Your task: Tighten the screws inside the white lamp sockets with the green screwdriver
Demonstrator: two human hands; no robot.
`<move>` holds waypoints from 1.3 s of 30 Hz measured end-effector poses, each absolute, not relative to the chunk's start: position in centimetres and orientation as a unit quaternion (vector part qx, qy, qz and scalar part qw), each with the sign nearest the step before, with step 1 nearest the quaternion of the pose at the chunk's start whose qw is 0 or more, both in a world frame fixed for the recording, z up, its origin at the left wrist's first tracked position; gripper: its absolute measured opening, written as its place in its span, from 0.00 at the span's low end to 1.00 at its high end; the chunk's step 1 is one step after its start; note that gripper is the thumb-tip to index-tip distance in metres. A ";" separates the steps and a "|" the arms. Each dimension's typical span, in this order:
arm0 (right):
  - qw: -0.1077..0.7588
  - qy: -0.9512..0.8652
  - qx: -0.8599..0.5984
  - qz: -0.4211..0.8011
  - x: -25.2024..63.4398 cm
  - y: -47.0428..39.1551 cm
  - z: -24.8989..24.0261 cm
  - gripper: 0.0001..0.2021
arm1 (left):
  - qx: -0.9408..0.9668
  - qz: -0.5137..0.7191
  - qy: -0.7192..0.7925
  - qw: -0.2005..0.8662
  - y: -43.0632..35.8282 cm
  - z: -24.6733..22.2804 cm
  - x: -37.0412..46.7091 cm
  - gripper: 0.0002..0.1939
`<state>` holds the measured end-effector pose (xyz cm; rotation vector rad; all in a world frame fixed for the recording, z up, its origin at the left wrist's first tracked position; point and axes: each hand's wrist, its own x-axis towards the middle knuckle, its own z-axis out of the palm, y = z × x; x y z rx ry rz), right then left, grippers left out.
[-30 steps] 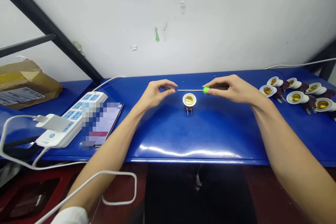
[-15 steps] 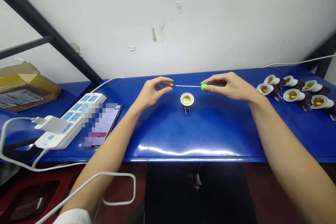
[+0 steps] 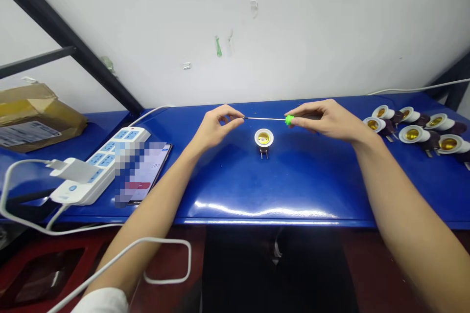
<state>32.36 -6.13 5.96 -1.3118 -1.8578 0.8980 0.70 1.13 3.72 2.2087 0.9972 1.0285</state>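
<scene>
A thin screwdriver (image 3: 265,119) with a bright green handle is held level above the blue table. My right hand (image 3: 323,118) pinches its green handle between thumb and fingers. At the other end, the thumb and forefinger of my left hand (image 3: 222,126) are closed on the dark tip of the shaft; whether a small screw is there too, I cannot tell. Just below the shaft stands a lamp holder (image 3: 264,138) with a white rim, a yellow inside and two metal plug pins pointing toward me. Neither hand touches it.
Several similar lamp holders (image 3: 414,134) lie at the right. To the left are a white power strip (image 3: 110,156) with a charger (image 3: 75,170), a phone (image 3: 156,168) and a taped parcel (image 3: 40,117). A white cable (image 3: 161,240) loops over my left forearm.
My left thumb and forefinger have come together around the screwdriver's tip. The whole view has shifted slightly; the lamp holder stays in place and my right hand keeps the handle.
</scene>
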 end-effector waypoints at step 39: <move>0.320 -0.719 -0.517 0.336 32.3 -6.2 5.9 0.27 | 0.851 0.345 0.335 0.210 1.1 3.6 0.7 0.11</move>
